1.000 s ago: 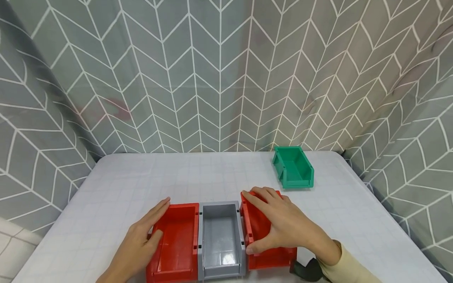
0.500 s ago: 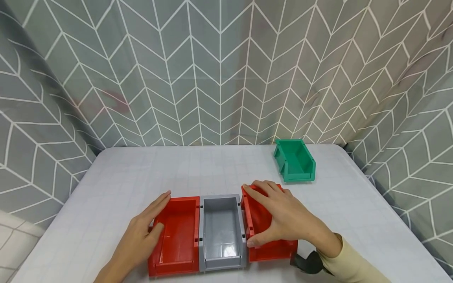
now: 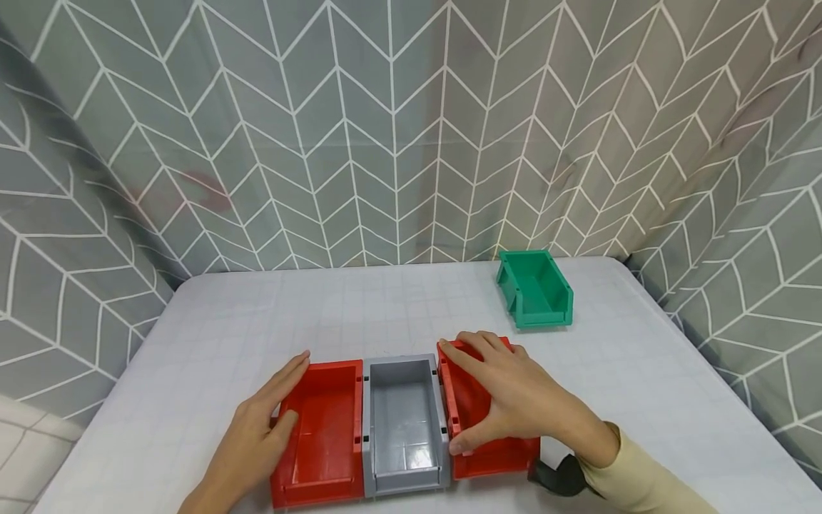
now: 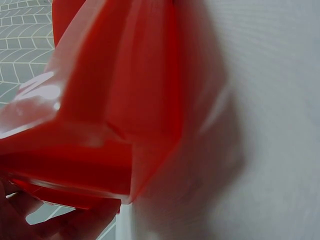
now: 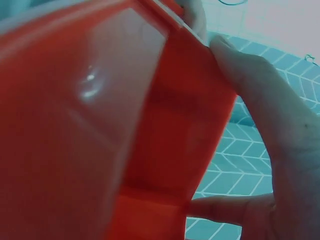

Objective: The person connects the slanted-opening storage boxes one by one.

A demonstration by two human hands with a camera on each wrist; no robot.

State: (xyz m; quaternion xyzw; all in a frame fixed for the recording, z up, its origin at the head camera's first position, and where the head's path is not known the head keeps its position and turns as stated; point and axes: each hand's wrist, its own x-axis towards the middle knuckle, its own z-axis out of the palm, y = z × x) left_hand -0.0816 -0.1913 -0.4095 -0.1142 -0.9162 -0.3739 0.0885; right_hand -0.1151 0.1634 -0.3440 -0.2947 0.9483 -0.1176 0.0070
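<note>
A left red storage bin (image 3: 327, 428), a grey storage bin (image 3: 404, 414) and a right red storage bin (image 3: 494, 460) stand in a row at the front of the table. My left hand (image 3: 253, 428) lies along the outer side of the left red bin, fingers straight, thumb over its wall. That bin's red side (image 4: 145, 90) fills much of the left wrist view. Reaching over the right red bin, my right hand (image 3: 514, 400) grips it, fingers at the far rim and thumb at the left wall. This bin sits slightly turned beside the grey one. All three bins' visible floors are bare.
A green storage bin (image 3: 536, 289) stands at the back right of the white-covered table (image 3: 308, 307). A black wrist strap piece (image 3: 559, 477) shows by the right sleeve. Grey patterned curtains (image 3: 398, 128) enclose the back and sides.
The head view has tilted slightly, shifting the whole scene up a little. Both hands keep their places at the red bins, and the row of bins stays the same.
</note>
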